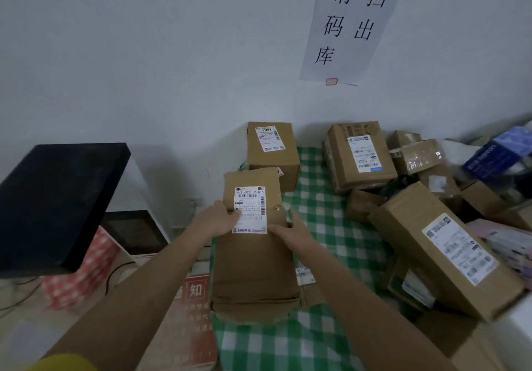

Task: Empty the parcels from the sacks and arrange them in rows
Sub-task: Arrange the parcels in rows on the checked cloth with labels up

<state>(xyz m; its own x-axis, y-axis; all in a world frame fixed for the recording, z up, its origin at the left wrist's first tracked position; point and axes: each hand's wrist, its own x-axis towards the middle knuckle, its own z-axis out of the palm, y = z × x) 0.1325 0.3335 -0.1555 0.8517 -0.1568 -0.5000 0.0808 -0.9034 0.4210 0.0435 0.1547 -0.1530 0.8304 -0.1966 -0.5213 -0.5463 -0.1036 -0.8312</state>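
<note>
A brown cardboard parcel (253,269) with a white shipping label lies on the green checked cloth (316,221), its far end tilted up. My left hand (218,219) presses on its left edge beside the label. My right hand (290,231) rests on its top right, fingers spread flat. Behind it, against the wall, stands a second labelled box (270,151). A bigger labelled box (359,157) lies to the right, and a long box (437,246) lies slanted at the right. No sack is in view.
A heap of small boxes (417,154) and a blue carton (495,154) fills the back right. A black slab (57,206) juts in at the left over a red checked bag (86,269). A red notice (193,313) lies by the cloth's left edge.
</note>
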